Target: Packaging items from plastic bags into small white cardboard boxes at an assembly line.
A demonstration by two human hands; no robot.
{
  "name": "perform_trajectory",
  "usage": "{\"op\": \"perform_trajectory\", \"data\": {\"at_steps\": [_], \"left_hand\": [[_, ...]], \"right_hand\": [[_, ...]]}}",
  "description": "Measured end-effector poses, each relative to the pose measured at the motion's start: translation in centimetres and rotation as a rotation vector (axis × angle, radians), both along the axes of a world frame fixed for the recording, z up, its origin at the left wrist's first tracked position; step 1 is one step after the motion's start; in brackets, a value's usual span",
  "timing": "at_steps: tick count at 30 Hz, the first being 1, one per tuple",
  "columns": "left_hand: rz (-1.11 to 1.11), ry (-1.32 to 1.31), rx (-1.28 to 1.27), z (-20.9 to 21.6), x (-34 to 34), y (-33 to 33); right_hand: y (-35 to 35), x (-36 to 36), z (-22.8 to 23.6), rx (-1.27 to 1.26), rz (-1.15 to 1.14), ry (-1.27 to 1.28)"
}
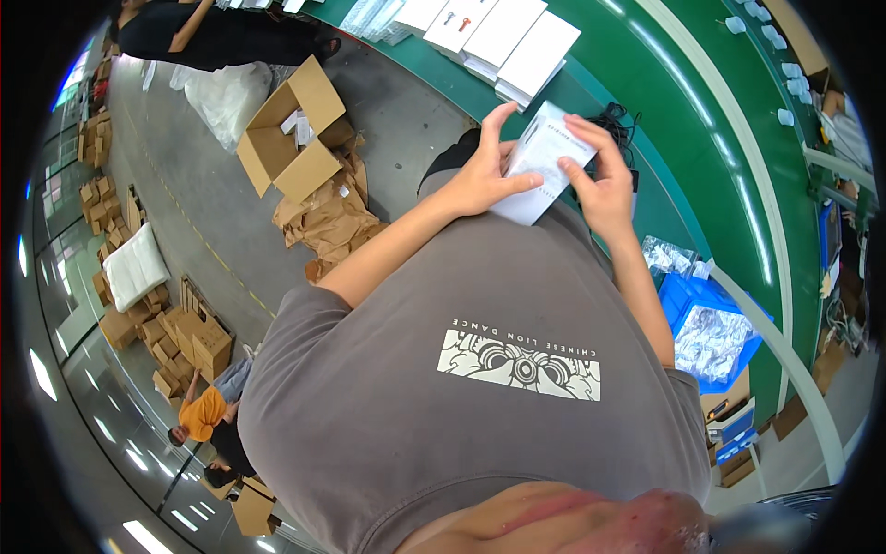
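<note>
Close to my chest, at the edge of the green table, I hold a slim white printed box (544,152) tilted between both hands. My left hand (484,175) grips its left side, thumb across the front face. From the right, my right hand (604,180) closes on it with the thumb on the front and the fingers over the upper edge. Beyond the hands, stacks of similar white boxes (503,42) lie on the table, with a small red item (465,25) on top of one. A bundle of black cable (616,127) sits just past my right hand.
The green table (637,55) curves away ahead and right. On the right is a blue bin (706,305) of clear-wrapped packets. To the left, an open cardboard box (291,129) stands by crumpled brown paper (332,217). A person in black (185,32) is at the far left.
</note>
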State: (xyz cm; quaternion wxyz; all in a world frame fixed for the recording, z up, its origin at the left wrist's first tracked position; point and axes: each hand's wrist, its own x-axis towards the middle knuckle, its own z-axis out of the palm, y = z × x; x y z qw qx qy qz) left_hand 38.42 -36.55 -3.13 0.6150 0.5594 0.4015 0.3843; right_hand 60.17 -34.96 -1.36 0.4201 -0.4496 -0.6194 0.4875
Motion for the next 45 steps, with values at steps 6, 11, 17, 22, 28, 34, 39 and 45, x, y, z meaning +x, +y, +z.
{"op": "perform_trajectory", "data": {"at_steps": [6, 11, 17, 22, 28, 34, 39, 45], "left_hand": [[0.006, -0.120, -0.339, 0.1, -1.1, 2.5], [-0.250, 0.217, -0.199, -0.9, 0.0, 5.2], [-0.654, 0.666, -0.394, -2.9, -12.1, 10.7], [-0.374, 0.906, -0.544, -4.0, -23.8, 14.9], [0.216, 0.740, -0.369, -12.6, -32.1, 22.3], [0.529, 1.245, 0.344, -20.0, -34.5, 32.5], [0.251, 1.118, -0.095, -22.0, -36.7, 34.4], [0.468, 0.768, 0.030, -18.4, -37.4, 33.8]], "right_hand": [[1.7, -1.9, -1.3, -0.184, -0.280, 0.261], [1.7, 0.5, -7.4, -0.596, -0.539, 0.760], [6.3, 0.1, -19.3, -0.667, -0.652, 0.848], [8.5, -4.1, -24.5, -0.522, -0.786, 0.484], [9.8, -3.5, -26.8, -0.555, -0.811, 0.112], [9.2, -1.6, -22.9, -0.604, -0.758, -0.305], [10.3, 1.0, -14.4, -0.304, -0.882, -0.599], [16.4, -5.2, -1.0, 0.108, -1.207, -0.399]]}}
